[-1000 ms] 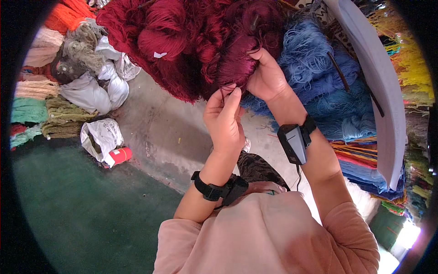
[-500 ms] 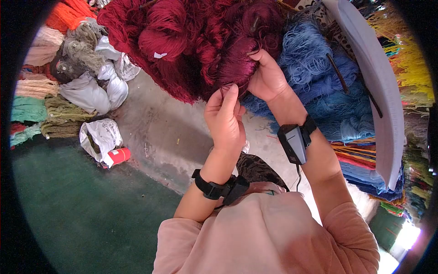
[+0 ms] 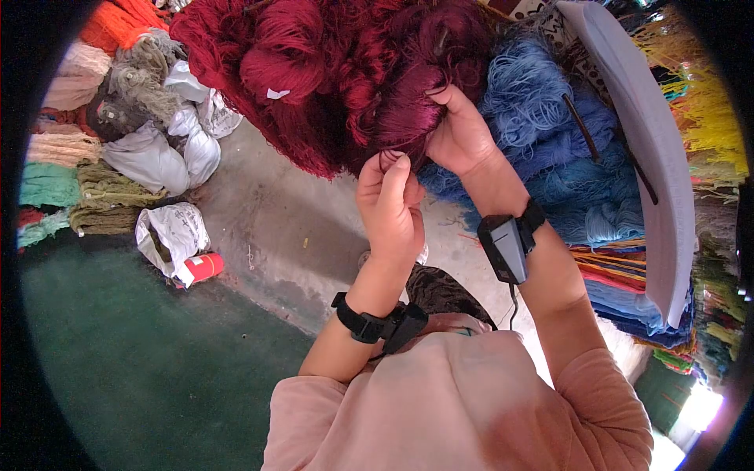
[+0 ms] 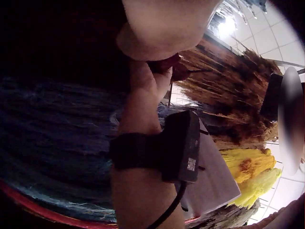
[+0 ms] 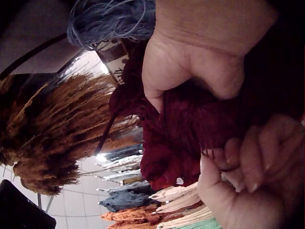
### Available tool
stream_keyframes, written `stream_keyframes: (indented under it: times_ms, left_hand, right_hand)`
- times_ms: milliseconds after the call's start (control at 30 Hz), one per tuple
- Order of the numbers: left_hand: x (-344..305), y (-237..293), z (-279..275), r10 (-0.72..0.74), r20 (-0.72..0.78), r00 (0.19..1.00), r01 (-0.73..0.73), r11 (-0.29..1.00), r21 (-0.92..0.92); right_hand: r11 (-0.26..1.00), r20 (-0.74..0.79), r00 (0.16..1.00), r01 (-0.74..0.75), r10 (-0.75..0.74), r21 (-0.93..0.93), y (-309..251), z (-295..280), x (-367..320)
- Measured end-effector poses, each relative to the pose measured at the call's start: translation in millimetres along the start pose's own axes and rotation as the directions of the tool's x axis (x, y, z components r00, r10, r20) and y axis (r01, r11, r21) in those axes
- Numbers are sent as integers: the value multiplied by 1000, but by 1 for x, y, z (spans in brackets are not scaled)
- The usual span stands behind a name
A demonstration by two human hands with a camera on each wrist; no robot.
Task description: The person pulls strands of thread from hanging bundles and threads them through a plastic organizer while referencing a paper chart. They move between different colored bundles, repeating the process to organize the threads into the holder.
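A hank of dark magenta yarn (image 3: pixel 410 106) hangs among red hanks at the top of the head view. My right hand (image 3: pixel 463 133) holds its right side, thumb on the front and the other fingers hidden behind. Just below, my left hand (image 3: pixel 389 204) pinches fine strands at the hank's lower end between thumb and forefinger. Those strands (image 5: pixel 209 151) show between the left fingertips in the right wrist view, where the right thumb (image 5: pixel 155 98) presses into the yarn. The left wrist view is dark, with the left hand (image 4: pixel 162 28) across its top.
Blue yarn hanks (image 3: pixel 526 86) hang close to the right, beside a long pale curved panel (image 3: pixel 652 133) and yellow yarn (image 3: pixel 711 118). White bags (image 3: pixel 157 157) and more hanks lie at left. A white sack (image 3: pixel 177 231) with a red cylinder (image 3: pixel 204 268) stands on the floor.
The left hand has shifted slightly right and down, still pinching at the hank's lower end. The right hand stays in place on the yarn.
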State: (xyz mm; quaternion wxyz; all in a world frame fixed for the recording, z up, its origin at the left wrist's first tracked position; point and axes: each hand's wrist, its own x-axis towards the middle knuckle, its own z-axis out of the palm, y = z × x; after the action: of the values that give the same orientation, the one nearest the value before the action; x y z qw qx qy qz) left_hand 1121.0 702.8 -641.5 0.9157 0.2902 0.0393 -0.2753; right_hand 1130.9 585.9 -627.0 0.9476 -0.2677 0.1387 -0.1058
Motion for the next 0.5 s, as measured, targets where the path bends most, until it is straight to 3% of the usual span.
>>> stream_keyframes:
  times_ms: [267,500]
  left_hand:
    - [3,-2,0,13,-4,1000,-13,998,59]
    - [5,-5,-3,1,21,1000,-3,994,112]
  right_hand:
    - [1000,101,995,-15,16,-9,-2,-9,2]
    - [1000,98,995,-21,23,-24,-3,-8,1]
